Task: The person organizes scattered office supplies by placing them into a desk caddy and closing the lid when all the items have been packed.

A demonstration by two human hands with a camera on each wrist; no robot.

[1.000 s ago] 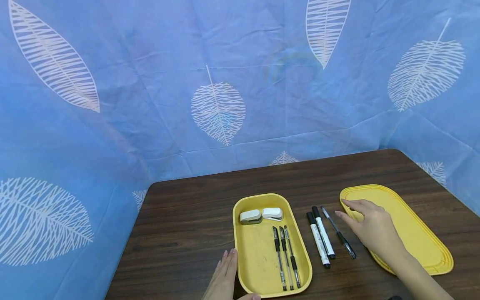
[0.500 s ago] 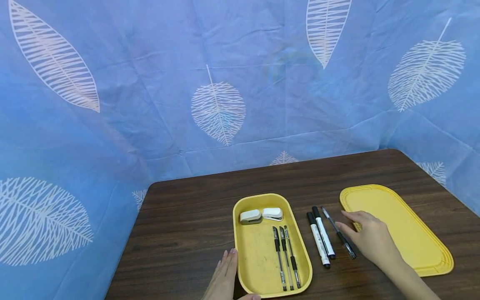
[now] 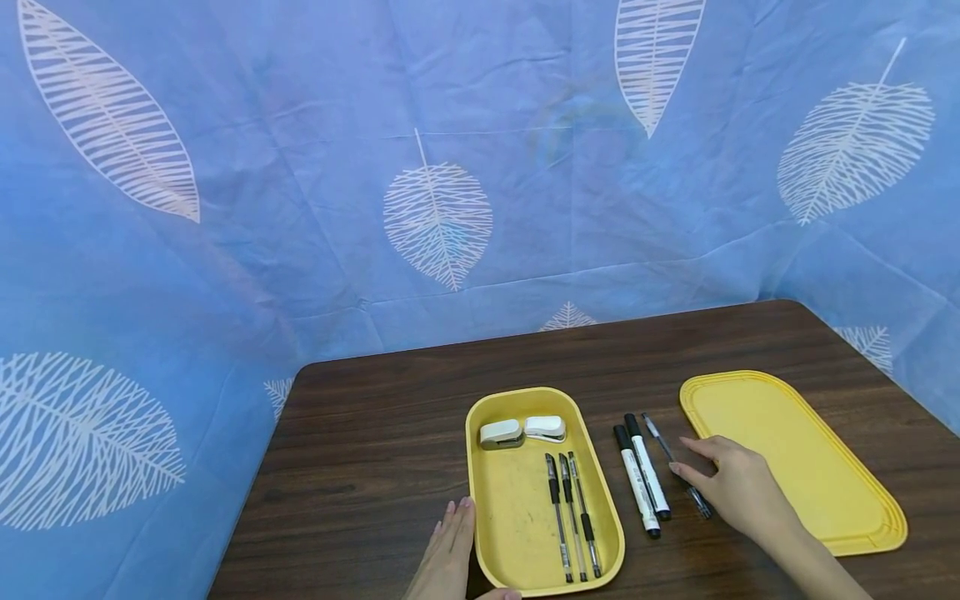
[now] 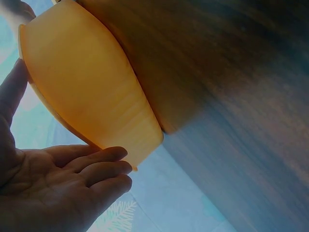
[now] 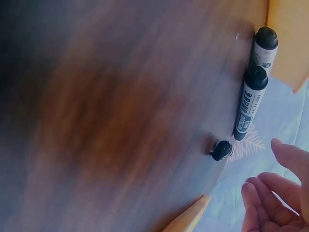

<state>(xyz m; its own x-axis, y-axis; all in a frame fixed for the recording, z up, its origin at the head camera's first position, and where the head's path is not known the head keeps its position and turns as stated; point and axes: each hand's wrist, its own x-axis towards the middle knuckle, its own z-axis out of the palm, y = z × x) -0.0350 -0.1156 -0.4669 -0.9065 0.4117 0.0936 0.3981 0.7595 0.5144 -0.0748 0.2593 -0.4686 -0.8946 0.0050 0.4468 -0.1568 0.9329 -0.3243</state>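
Observation:
My left hand [image 3: 447,546] rests its straight fingers along the left side of a yellow bin [image 3: 480,500]. In the left wrist view its fingertips touch the bin's outer wall [image 4: 91,82], thumb near the rim. My right hand [image 3: 738,487] is over a black-gripped gel pen [image 3: 658,440] lying on the table, thumb and fingers spread apart and partly covering the pen. The right wrist view shows the pen's dark end [image 5: 222,150] apart from the fingertips. Beside the pen lie two white markers with black caps, the left marker [image 3: 639,487] and the right marker [image 3: 651,471].
Inside the bin are three gel pens [image 3: 567,517] and two small white staplers [image 3: 501,432] near its far end. A flat yellow lid-like tray [image 3: 810,467] lies on the right of the dark wooden table [image 3: 375,442]. A blue leaf-patterned cloth [image 3: 315,208] hangs behind.
My right hand has moved from above the yellow tray's edge toward the near end of the loose gel pen. The left hand and the bin stay put.

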